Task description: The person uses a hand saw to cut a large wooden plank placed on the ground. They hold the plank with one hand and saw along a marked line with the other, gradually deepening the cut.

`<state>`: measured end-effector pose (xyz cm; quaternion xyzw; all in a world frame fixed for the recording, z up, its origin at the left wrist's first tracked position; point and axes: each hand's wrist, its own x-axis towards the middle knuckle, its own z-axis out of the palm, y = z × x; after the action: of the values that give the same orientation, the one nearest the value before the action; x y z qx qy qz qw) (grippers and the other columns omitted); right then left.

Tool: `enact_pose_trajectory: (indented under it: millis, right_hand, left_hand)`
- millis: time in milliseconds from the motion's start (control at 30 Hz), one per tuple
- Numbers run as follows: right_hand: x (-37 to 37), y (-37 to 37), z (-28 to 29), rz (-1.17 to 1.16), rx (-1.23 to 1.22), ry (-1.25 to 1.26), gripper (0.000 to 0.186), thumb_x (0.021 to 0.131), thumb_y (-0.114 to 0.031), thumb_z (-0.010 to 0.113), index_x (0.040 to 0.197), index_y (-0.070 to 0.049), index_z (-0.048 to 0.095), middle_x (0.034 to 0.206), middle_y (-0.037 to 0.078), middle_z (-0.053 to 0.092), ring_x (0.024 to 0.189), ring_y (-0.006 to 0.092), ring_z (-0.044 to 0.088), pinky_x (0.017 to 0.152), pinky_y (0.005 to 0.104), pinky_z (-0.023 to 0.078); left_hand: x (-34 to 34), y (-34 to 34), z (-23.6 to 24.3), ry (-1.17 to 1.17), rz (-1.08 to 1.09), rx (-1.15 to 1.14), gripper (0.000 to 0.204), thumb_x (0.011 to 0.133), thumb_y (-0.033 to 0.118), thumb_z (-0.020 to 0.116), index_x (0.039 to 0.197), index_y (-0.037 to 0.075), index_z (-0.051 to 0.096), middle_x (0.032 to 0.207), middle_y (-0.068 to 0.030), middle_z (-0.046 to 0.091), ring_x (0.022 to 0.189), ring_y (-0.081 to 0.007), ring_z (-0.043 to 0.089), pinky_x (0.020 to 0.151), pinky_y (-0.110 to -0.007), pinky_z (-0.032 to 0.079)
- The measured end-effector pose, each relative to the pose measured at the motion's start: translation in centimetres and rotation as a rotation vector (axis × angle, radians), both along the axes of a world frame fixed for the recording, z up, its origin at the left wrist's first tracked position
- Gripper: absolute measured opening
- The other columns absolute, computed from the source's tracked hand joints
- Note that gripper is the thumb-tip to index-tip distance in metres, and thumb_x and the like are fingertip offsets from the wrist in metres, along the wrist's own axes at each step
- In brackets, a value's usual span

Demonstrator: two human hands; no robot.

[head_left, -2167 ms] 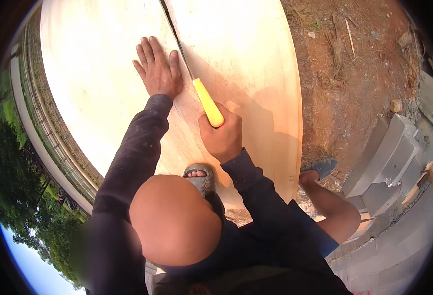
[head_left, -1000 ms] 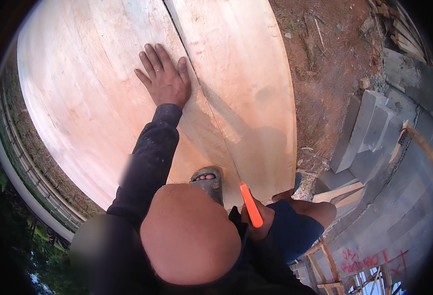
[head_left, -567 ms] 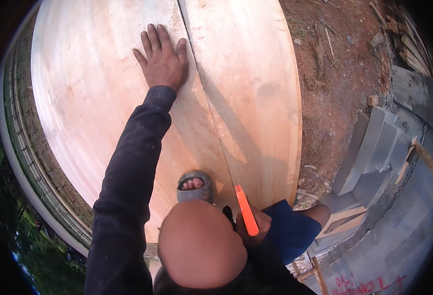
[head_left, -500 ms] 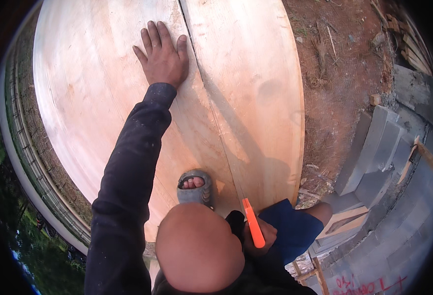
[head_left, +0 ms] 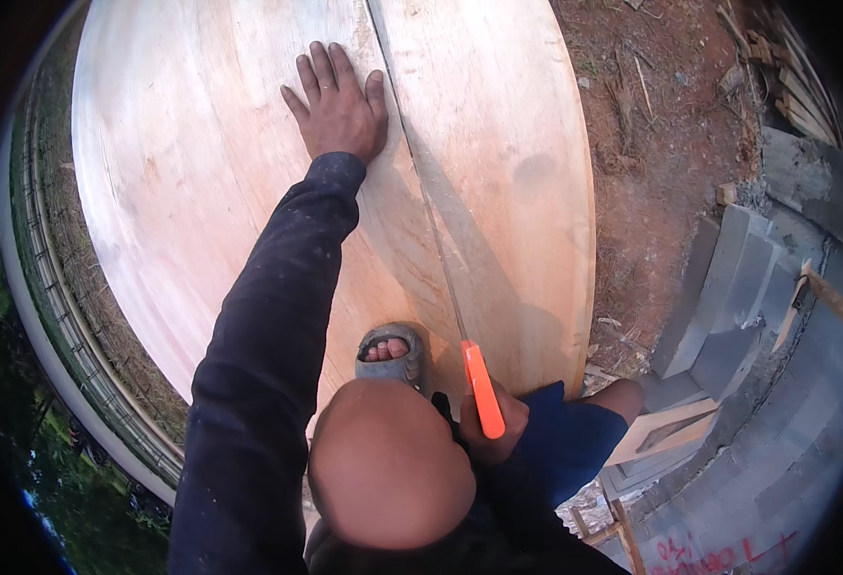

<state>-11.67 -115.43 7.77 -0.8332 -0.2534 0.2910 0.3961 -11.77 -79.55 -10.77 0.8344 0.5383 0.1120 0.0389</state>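
A large pale plywood sheet lies on the ground with a long cut line running up its middle. My left hand presses flat on the sheet, fingers spread, just left of the cut. My right hand grips the orange handle of a handsaw at the sheet's near edge. The thin blade lies along the cut, pointing away from me. My foot in a grey sandal stands on the sheet beside the blade.
Red soil borders the sheet on the right. Grey concrete blocks and a wooden piece lie at the lower right, with wood scraps further up. A metal bar grid runs along the left.
The saw has been drawn back from high up the cut to the sheet's near edge. My left hand stays flat on the plywood.
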Motion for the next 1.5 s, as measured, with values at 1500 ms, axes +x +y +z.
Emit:
enact_pose_trajectory:
  millis: [1500]
  right_hand:
    - [2.7,13.8,-6.2,-0.065,0.154,0.020,0.015,0.086,0.002,0.059,0.097,0.008,0.066,0.060,0.004,0.052,0.059,0.0071,0.049,0.054,0.0274,0.043]
  left_hand:
    - [1.0,0.0,1.6,0.107,0.007,-0.045,0.070,0.104,0.040,0.038,0.155,-0.005,0.022,0.164,-0.0231,0.021,0.153,-0.0369,0.015,0.124,-0.055,0.007]
